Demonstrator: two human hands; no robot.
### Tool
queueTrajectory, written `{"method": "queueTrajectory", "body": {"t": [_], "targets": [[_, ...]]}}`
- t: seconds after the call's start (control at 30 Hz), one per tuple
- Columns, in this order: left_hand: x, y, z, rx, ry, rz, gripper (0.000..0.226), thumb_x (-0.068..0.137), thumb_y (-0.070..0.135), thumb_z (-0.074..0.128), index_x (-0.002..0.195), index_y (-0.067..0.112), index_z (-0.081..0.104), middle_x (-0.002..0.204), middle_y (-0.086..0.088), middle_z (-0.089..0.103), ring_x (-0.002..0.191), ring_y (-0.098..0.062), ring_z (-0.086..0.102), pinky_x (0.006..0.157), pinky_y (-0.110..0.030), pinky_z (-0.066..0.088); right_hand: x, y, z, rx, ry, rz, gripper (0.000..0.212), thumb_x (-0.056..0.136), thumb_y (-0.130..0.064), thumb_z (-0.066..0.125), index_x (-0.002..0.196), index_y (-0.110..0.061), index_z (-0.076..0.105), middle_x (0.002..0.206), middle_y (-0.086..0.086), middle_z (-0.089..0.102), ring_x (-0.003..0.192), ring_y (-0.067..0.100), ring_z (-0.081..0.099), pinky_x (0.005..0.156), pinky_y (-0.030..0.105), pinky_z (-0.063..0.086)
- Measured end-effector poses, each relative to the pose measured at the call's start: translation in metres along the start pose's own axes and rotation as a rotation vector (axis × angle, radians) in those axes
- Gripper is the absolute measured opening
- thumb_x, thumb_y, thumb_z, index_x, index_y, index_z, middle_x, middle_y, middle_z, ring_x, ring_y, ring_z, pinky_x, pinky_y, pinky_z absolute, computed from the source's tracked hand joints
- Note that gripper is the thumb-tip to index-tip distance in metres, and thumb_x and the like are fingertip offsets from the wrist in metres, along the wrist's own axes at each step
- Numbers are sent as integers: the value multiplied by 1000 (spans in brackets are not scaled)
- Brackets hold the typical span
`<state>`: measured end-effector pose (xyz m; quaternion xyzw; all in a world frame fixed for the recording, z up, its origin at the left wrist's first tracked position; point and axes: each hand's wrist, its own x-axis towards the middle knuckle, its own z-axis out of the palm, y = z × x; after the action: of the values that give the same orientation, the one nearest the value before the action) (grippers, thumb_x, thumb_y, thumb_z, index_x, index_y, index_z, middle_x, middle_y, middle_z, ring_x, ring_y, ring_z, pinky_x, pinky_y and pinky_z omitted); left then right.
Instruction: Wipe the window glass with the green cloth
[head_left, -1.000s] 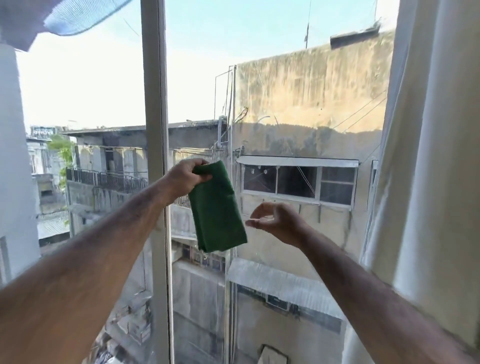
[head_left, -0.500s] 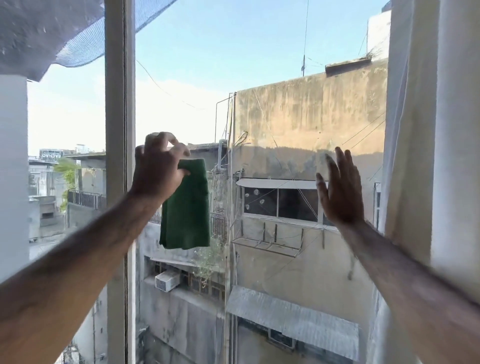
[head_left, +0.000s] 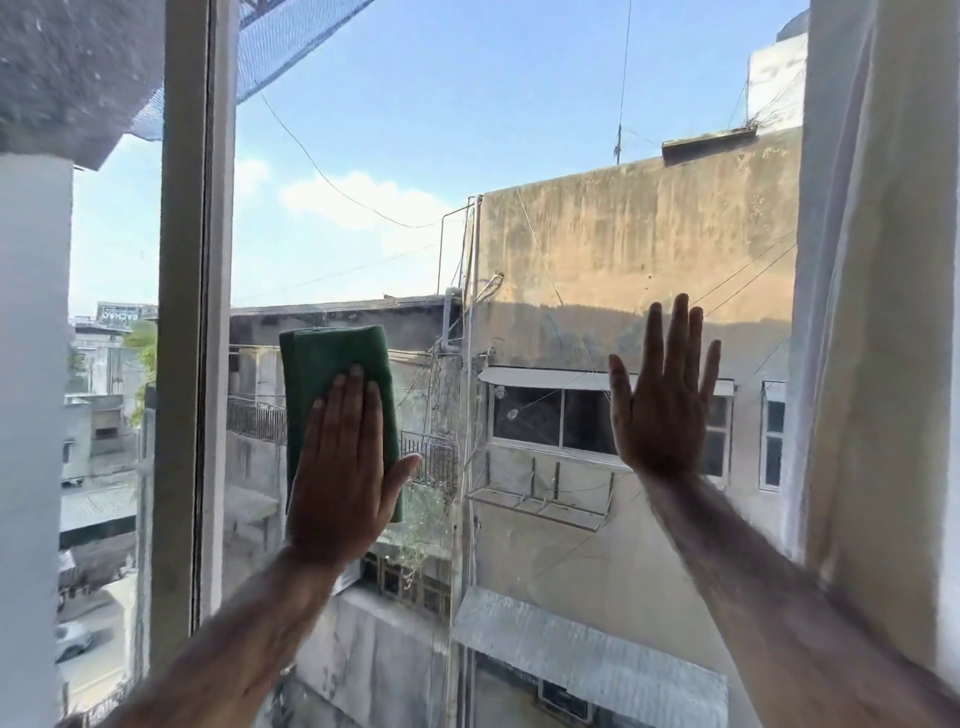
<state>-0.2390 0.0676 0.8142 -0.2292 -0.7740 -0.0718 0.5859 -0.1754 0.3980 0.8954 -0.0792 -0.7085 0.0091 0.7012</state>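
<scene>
The window glass (head_left: 519, 130) fills the middle of the view, with sky and buildings behind it. A folded green cloth (head_left: 327, 358) lies flat against the pane at left of centre. My left hand (head_left: 340, 467) presses flat on the cloth's lower half, fingers straight and pointing up, thumb out to the right. My right hand (head_left: 662, 400) is spread open with the palm on the bare glass further right, holding nothing. Both forearms reach up from the bottom of the view.
A pale vertical window frame (head_left: 189, 364) stands just left of the cloth. A cream curtain (head_left: 883, 312) hangs along the right edge, close to my right forearm. A white wall (head_left: 31, 415) borders the far left.
My left hand went from pinching the hanging cloth at its top to pressing it flat on the glass. My right hand rose and spread its palm on the pane.
</scene>
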Motion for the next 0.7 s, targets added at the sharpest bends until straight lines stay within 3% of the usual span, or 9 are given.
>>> {"method": "queueTrajectory", "body": {"t": [0.13, 0.33, 0.43, 0.6, 0.7], "targets": [[59, -20, -11, 54, 77, 55, 83, 108, 57, 24, 161, -7, 20, 171, -28, 17, 161, -40, 17, 130, -57, 21, 0, 4, 2, -19, 7, 1, 74, 112, -57, 15, 171, -13, 14, 180, 14, 10, 168, 29, 10, 135, 59, 13], [158, -17, -28, 65, 258, -178, 80, 110, 58, 20, 161, -3, 26, 171, -22, 25, 160, -36, 24, 132, -49, 19, -3, 7, 3, -22, 5, -22, 72, 112, -53, 20, 171, -12, 12, 180, 15, 7, 169, 30, 7, 135, 60, 11], [124, 6, -15, 48, 273, -208, 83, 107, 60, 18, 162, -3, 25, 171, -22, 24, 161, -35, 22, 132, -50, 19, -3, 6, 6, -18, 42, -36, 71, 112, -48, 30, 171, -12, 15, 180, 16, 10, 168, 31, 9, 135, 59, 11], [-31, 40, 25, 89, 42, 29, 88, 106, 64, 24, 161, -4, 25, 172, -26, 17, 161, -39, 18, 128, -57, 25, -2, 4, 6, -25, 36, -18, 71, 112, -48, 31, 171, -12, 14, 180, 16, 10, 168, 31, 10, 135, 59, 12], [-40, 23, 26, 119, 27, 132, 86, 107, 65, 23, 159, -3, 31, 170, -24, 23, 158, -39, 25, 122, -59, 35, -4, 2, 4, -26, 20, -16, 71, 113, -49, 27, 172, -13, 12, 181, 15, 8, 169, 30, 8, 135, 59, 12]]}}
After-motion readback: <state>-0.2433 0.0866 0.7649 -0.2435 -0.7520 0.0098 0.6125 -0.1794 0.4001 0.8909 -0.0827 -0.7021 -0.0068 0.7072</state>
